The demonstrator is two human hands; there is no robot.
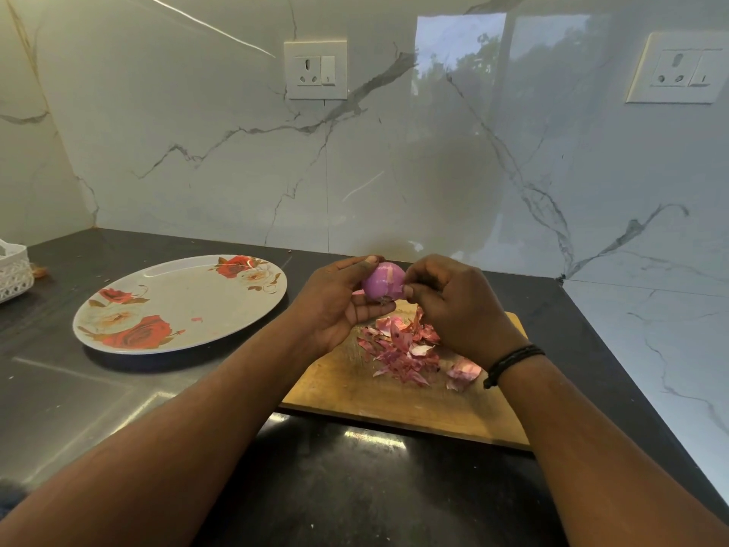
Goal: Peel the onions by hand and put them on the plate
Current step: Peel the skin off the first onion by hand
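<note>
A purple onion (382,281), its smooth inner surface showing, is held above the far edge of the wooden cutting board (355,392). My left hand (337,305) grips it from the left, thumb on top and fingers under it. My right hand (453,305) has its fingers curled against the onion's right side, pinching at its skin. A heap of pink peels (406,349) lies on the board below my hands. The white plate with red roses (179,304) sits to the left on the dark counter, holding only one small peel scrap (197,319).
A white lattice basket (14,272) stands at the far left edge of the counter. Marble walls close off the back and right side, with two sockets (315,69) on them. The dark counter (118,396) stretches in front of the plate and board.
</note>
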